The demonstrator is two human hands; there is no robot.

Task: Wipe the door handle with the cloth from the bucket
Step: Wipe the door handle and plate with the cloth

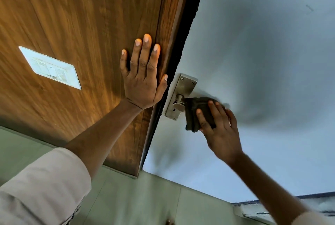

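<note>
Both hands work: the right hand [220, 128] clutches the cloth [198, 112] against the door handle [179, 100], just beside its left; the left hand [143, 77] lies flat, open, on the wood panel [81, 16].

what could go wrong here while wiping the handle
The cloth covers the lever, so the handle's neck and the backplate may go unwiped. Pressure from the right hand could push the lever down. The left hand lies flat beside the dark door-edge gap, so its thumb might get pinched.

Brushed-metal handle plate [181, 94] (wood-grain panel [81, 16]).
</note>
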